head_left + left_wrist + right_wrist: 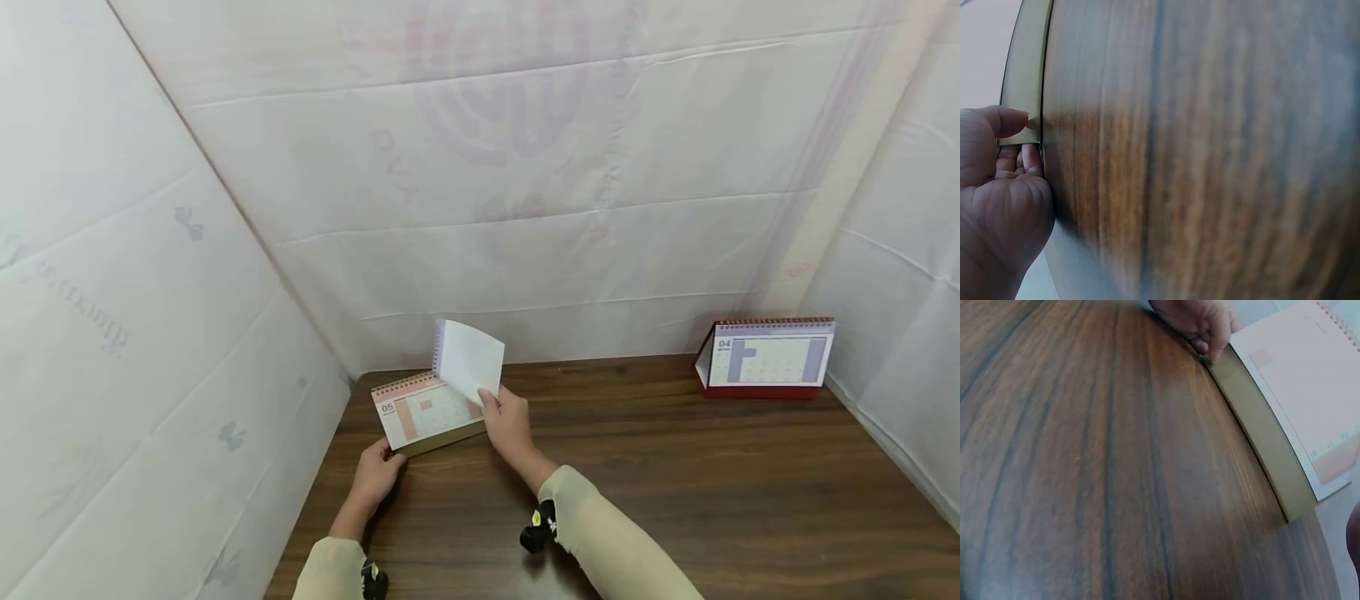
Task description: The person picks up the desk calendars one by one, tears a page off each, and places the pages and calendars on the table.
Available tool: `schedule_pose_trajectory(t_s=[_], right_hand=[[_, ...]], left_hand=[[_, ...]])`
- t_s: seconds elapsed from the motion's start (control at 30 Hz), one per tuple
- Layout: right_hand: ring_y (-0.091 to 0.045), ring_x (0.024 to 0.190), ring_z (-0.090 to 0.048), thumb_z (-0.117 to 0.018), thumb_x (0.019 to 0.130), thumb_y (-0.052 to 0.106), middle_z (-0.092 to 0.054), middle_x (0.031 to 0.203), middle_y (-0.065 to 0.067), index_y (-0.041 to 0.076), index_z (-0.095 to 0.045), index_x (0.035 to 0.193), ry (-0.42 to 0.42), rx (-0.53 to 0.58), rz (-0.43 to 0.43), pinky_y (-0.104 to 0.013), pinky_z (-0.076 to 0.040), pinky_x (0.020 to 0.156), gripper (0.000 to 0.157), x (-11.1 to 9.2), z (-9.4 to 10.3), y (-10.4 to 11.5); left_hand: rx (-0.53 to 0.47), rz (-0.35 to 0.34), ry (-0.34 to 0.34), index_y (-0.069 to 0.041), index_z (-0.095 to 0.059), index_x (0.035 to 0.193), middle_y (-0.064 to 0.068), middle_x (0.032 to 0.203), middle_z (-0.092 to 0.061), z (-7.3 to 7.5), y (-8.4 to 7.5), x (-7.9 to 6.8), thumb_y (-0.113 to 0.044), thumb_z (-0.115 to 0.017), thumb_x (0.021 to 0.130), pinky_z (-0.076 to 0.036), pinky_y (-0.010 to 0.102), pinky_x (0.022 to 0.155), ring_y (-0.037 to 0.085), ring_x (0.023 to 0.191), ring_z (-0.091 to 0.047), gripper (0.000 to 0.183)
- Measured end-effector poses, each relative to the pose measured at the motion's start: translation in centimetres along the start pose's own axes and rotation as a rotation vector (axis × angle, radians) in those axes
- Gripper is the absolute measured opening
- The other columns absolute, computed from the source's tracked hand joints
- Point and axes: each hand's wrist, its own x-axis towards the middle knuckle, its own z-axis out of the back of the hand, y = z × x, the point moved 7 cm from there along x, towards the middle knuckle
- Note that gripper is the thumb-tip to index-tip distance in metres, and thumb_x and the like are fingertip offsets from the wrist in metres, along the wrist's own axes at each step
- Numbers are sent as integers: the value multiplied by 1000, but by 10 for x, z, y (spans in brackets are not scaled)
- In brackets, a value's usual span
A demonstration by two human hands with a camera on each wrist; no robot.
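Note:
A desk calendar (423,415) with a gold base stands tilted at the table's far left, its visible page marked 05. My left hand (377,472) holds the calendar's lower left corner. In the left wrist view, the thumb of the left hand (1004,200) lies over the gold base (1025,69), with fingers behind it. My right hand (512,423) pinches the lower edge of a raised page (471,360), its white back showing and its top at the spiral binding. Only a sliver of the right hand (1354,536) appears in the right wrist view.
A second desk calendar (772,357), with a dark red base and a page marked 04, stands at the far right of the brown wooden table (630,442). White sheeting (570,267) hangs behind the table and along both sides.

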Motion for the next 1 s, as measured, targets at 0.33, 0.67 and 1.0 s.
schedule_pose_trajectory(t_s=[0.33,0.67,1.0], right_hand=[[-13,81,-68,-69,104,23,-82,105,-20,-3,-81,108,0,116,-207,-26,-54,68,28,6,-1,-20],[-19,94,-74,-68,105,29,-83,108,-17,0,-81,107,25,147,-320,-36,-61,81,32,4,-6,-27],[-11,88,-68,-69,104,31,-81,106,-15,0,-81,107,25,302,-456,-26,-57,77,33,0,-13,-38]], left_hand=[[-12,-2,13,1,-60,148,24,148,-64,-1,-3,-1,-5,-60,98,-49,42,107,30,132,-59,50],[-5,-1,8,1,-61,146,24,145,-66,2,-2,-3,-6,-61,99,-51,35,97,28,124,-61,48],[-15,7,15,1,-57,151,25,151,-62,-1,0,-3,-6,-59,100,-50,45,108,32,134,-58,51]])
